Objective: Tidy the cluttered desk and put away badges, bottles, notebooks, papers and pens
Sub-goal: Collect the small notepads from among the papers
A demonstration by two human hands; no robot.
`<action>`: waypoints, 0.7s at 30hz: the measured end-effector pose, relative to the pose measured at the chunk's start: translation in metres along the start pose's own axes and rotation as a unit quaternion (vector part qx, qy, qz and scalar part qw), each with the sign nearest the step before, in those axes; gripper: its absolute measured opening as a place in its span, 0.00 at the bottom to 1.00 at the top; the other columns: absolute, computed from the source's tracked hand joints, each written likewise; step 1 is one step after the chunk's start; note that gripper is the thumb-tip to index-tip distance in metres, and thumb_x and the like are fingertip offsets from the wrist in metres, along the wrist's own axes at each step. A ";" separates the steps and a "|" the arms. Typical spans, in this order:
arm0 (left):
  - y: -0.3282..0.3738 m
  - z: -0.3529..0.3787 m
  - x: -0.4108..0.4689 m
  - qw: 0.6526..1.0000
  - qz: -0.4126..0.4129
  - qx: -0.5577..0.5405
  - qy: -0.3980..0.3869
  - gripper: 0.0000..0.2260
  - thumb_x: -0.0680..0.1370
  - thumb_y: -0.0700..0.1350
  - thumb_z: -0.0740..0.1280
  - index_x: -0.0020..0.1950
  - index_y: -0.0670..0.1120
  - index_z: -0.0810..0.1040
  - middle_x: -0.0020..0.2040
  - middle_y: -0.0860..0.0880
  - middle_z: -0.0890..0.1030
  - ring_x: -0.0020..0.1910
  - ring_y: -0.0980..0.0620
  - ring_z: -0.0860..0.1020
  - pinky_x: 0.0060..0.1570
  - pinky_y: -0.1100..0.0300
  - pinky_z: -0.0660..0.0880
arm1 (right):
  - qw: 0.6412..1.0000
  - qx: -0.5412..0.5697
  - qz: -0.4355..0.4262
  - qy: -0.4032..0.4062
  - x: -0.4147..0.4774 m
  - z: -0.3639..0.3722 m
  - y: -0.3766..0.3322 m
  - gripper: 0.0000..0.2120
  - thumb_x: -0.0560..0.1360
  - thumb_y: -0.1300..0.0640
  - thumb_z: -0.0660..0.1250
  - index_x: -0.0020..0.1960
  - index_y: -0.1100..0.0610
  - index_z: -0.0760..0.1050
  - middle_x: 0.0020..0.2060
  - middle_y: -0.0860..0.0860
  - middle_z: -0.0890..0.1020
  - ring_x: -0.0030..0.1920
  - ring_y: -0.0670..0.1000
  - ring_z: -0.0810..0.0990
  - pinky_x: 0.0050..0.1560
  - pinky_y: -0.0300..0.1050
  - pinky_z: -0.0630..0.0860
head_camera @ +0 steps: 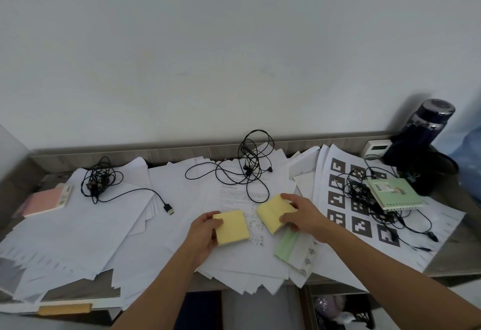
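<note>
My left hand grips a yellow sticky-note pad by its left edge, just above the papers. My right hand holds a second yellow pad, tilted, with fingers curled over its right side. A green pad in a clear wrapper lies under my right wrist. Loose white papers cover the desk. A green spiral notebook rests on sheets printed with black square markers. A dark bottle stands at the back right.
Tangled black cables lie at the back left, centre and right. A pink pad sits at the far left. Another yellow pad lies at the desk's front left edge. A small white device stands beside the bottle.
</note>
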State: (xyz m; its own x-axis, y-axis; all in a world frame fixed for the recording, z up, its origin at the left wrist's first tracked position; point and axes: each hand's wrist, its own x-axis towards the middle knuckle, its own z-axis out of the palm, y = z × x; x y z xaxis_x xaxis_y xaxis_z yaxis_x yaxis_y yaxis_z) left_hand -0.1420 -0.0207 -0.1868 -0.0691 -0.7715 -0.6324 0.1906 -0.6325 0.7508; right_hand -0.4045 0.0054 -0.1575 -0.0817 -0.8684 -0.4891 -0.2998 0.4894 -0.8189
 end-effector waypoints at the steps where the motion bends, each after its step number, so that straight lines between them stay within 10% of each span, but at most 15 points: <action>1: 0.000 0.000 0.000 1.000 0.000 0.000 -0.001 0.12 0.79 0.33 0.62 0.62 0.39 0.75 0.59 0.38 0.77 0.51 0.42 0.77 0.42 0.51 0.78 | 1.000 -0.012 -0.002 -0.015 0.000 -0.002 0.000 0.36 0.72 0.68 0.71 0.76 0.52 0.63 0.62 0.54 0.70 0.36 0.51 0.75 0.37 0.40 0.77; 5: 0.000 -0.001 0.001 1.000 0.000 -0.002 -0.008 0.12 0.79 0.33 0.62 0.62 0.39 0.75 0.58 0.38 0.78 0.50 0.43 0.78 0.42 0.50 0.78 | 0.996 -0.073 -0.018 -0.042 -0.002 -0.001 0.002 0.45 0.68 0.65 0.76 0.77 0.47 0.57 0.66 0.51 0.66 0.50 0.51 0.76 0.42 0.40 0.77; 21: -0.001 -0.004 0.006 1.000 -0.001 -0.004 -0.019 0.12 0.79 0.34 0.63 0.62 0.40 0.75 0.57 0.39 0.78 0.51 0.43 0.78 0.46 0.49 0.79 | 0.998 -0.049 -0.015 -0.025 0.006 0.003 0.003 0.37 0.73 0.56 0.75 0.76 0.51 0.61 0.60 0.50 0.70 0.44 0.49 0.75 0.35 0.38 0.73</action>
State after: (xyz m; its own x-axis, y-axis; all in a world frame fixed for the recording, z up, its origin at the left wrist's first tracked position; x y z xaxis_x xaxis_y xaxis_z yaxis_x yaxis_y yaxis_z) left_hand -0.1388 -0.0238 -0.1921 -0.1066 -0.7720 -0.6267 0.1976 -0.6341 0.7475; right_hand -0.4026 0.0021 -0.1636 -0.0252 -0.8763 -0.4810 -0.3928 0.4512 -0.8014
